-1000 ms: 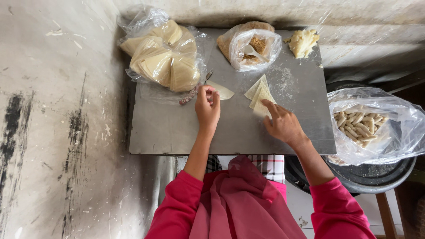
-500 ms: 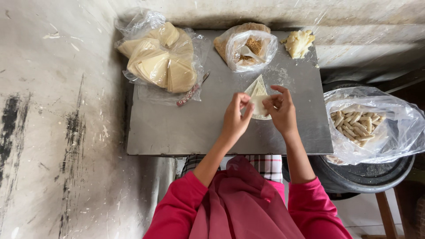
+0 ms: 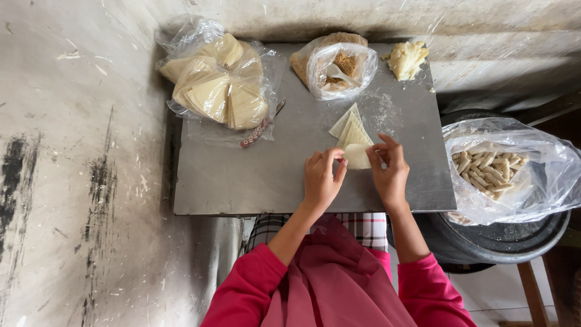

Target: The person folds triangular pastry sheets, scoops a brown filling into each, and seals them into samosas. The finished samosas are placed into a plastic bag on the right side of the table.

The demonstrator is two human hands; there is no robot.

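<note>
Two hands fold a pastry sheet over a grey metal board [image 3: 242, 175].

Both the left hand [image 3: 321, 180] and the right hand [image 3: 390, 172] pinch the edges of one pale pastry sheet [image 3: 357, 156], which lies on the board just below a small stack of wrappers [image 3: 350, 128]. A bag of wrappers [image 3: 218, 85], a bag of filling [image 3: 339, 66] and a lump of dough [image 3: 407, 59] sit along the far edge. Stained concrete floor [image 3: 78, 181] surrounds the board; finished rolls [image 3: 487, 169] fill a bag on a dark pan [image 3: 514, 239] to the right.

A grey metal tabletop [image 3: 242, 181] stands against a stained, scuffed pale wall [image 3: 72, 151] in soft daylight.
</note>
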